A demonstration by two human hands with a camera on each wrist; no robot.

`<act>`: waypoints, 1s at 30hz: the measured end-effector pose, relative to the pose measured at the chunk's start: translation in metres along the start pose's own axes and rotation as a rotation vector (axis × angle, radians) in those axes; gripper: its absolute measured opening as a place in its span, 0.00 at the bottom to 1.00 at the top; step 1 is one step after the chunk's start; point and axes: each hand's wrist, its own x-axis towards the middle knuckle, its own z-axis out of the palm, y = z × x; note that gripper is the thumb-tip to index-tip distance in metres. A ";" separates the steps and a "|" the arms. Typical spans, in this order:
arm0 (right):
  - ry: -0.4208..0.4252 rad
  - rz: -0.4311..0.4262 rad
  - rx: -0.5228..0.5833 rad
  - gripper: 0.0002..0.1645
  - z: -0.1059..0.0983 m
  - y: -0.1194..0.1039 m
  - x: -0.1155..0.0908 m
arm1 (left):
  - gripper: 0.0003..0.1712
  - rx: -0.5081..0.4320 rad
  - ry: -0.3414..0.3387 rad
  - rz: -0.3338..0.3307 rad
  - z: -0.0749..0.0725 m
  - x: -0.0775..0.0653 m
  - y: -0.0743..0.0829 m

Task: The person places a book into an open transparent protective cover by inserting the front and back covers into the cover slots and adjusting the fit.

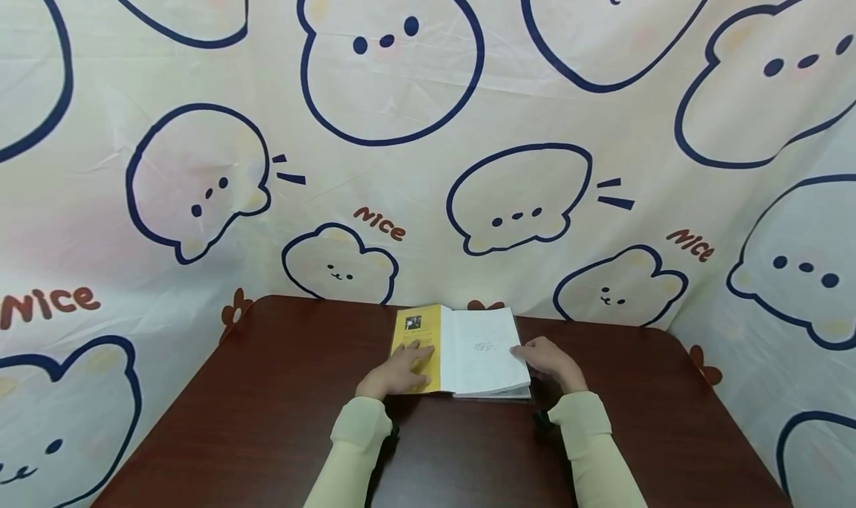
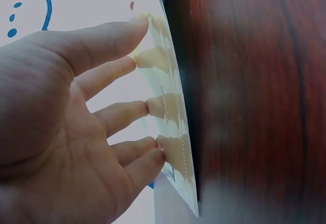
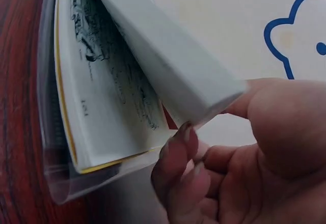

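An open book point(image 1: 483, 352) lies on the brown table, with a yellow inside cover point(image 1: 417, 352) on its left and a white page on its right. My left hand point(image 1: 397, 370) rests on the yellow part with its fingers spread. In the left wrist view, its fingertips touch a glossy plastic cover point(image 2: 175, 127). At the right edge of the book, my right hand point(image 1: 551, 363) pinches a thick block of pages point(image 3: 175, 48). The right wrist view shows this block lifted above a lower printed page point(image 3: 104, 117), fingers curled under its edge.
The dark brown wooden table point(image 1: 281, 419) extends on both sides of the book and towards me. Behind and beside it hangs a pale cloth point(image 1: 414, 189) printed with blue bear outlines. A clear plastic jacket point(image 3: 51, 152) sticks out past the book's edge.
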 end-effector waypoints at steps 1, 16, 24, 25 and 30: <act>0.007 -0.022 0.013 0.19 -0.001 -0.001 -0.001 | 0.35 -0.006 0.007 0.006 -0.001 0.000 0.001; 0.071 -0.269 0.170 0.21 0.000 -0.031 -0.004 | 0.26 -0.007 0.082 0.113 -0.009 -0.001 0.007; 0.107 -0.328 0.204 0.19 0.010 -0.050 -0.006 | 0.22 -0.035 0.069 0.173 -0.014 0.005 0.012; 0.112 -0.340 0.208 0.20 0.012 -0.051 -0.006 | 0.22 -0.037 0.078 0.184 -0.013 0.006 0.012; 0.121 -0.393 0.230 0.21 0.017 -0.059 -0.007 | 0.24 -0.090 0.115 0.193 -0.010 0.010 0.021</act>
